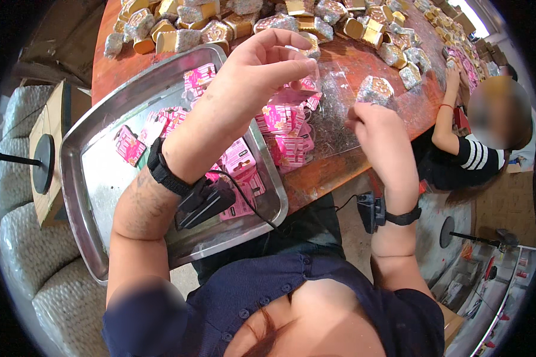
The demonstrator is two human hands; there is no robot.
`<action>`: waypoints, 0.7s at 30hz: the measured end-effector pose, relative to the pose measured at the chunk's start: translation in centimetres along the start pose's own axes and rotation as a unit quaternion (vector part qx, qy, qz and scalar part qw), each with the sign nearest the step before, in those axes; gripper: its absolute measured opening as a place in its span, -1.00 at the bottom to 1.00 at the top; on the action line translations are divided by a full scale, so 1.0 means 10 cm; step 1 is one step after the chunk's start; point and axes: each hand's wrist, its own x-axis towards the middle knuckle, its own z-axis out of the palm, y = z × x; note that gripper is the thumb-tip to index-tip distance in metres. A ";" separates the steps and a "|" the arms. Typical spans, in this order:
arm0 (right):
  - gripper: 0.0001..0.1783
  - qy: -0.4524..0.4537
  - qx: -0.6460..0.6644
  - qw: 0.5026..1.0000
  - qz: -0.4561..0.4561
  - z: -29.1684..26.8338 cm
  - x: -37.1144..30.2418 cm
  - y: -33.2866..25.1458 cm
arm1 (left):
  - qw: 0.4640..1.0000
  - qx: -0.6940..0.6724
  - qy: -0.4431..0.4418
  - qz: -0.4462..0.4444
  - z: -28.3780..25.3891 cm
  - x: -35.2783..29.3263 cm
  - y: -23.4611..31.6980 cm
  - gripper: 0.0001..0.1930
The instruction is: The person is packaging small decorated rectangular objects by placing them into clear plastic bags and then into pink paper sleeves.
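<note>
My left hand (268,62) reaches over the table with its thumb and fingers apart, above a pile of pink-and-white printed cards (286,134). A pink card stands tilted just below the palm, partly hidden by the hand. My right hand (378,134) is closed, fingertips bent inward and pressed together; whatever they hold, if anything, is hidden. Just beyond it lies a silver-glitter and gold block-shaped piece (375,90). Thin clear plastic (338,89) lies between the hands. More pink cards (238,157) sit in the metal tray (283,199) under my left forearm.
Many gold and silver-glitter pieces (220,30) crowd the far side of the red-brown table (333,175). At the right, another person (458,134) works at the table edge. White filled sacks (39,238) and a cardboard box (56,160) stand at the left. A black cable (250,205) crosses the tray.
</note>
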 end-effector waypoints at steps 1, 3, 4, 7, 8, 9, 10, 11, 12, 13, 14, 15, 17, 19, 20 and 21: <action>-0.87 -0.001 0.000 1.000 -0.001 -0.06 0.01 -0.03 | 1.000 0.015 -0.010 -0.006 0.01 -0.01 0.01 -0.70; -0.86 -0.001 0.177 0.983 0.046 -0.18 0.02 -0.11 | 1.000 0.013 -0.012 -0.005 -0.01 -0.02 0.00 -0.71; -0.86 -0.004 0.187 0.979 0.079 -0.20 0.03 -0.13 | 1.000 0.012 -0.016 -0.005 -0.02 -0.02 0.00 -0.71; -0.88 0.055 0.257 0.958 0.113 -0.21 0.01 -0.15 | 0.999 0.025 -0.016 -0.011 -0.01 -0.01 -0.01 -0.72; -0.88 0.055 0.257 0.958 0.113 -0.20 0.01 -0.15 | 0.999 0.025 -0.016 -0.012 -0.01 -0.01 -0.02 -0.72; -0.88 0.047 0.263 0.957 0.110 -0.20 0.01 -0.14 | 1.000 0.010 -0.022 -0.007 -0.02 0.00 -0.06 -0.72; -0.86 0.039 0.270 0.956 0.107 -0.20 0.02 -0.13 | 1.000 -0.006 -0.027 -0.002 -0.02 0.01 -0.07 -0.72; -0.86 0.039 0.270 0.956 0.107 -0.18 0.02 -0.11 | 1.000 -0.006 -0.027 -0.002 -0.02 0.00 -0.07 -0.72; -0.83 0.041 0.284 0.952 0.103 -0.15 0.02 -0.08 | 0.999 0.000 -0.035 -0.003 -0.03 0.00 -0.07 -0.72; -0.78 0.044 0.298 0.948 0.099 -0.11 0.03 -0.06 | 0.999 0.007 -0.042 -0.004 -0.04 -0.01 -0.07 -0.72; -0.78 0.044 0.298 0.948 0.100 -0.09 0.03 -0.05 | 0.999 0.007 -0.042 -0.004 -0.03 0.00 -0.07 -0.72; -0.76 0.073 0.340 0.933 0.093 -0.07 0.04 -0.05 | 0.999 0.003 -0.051 -0.004 -0.03 0.00 -0.06 -0.72; -0.74 0.101 0.381 0.915 0.085 -0.06 0.04 -0.09 | 0.998 -0.001 -0.060 -0.004 -0.02 0.00 -0.08 -0.72; -0.77 0.199 0.405 0.892 0.037 -0.04 0.02 -0.21 | 0.998 -0.002 -0.063 0.019 -0.01 0.00 -0.13 -0.71; -0.77 0.199 0.406 0.891 0.037 -0.01 0.02 -0.26 | 0.998 -0.001 -0.063 0.018 0.00 -0.01 -0.15 -0.71; -0.78 0.214 0.456 0.864 0.020 0.02 0.02 -0.31 | 0.998 -0.002 -0.059 0.025 0.01 -0.01 -0.16 -0.72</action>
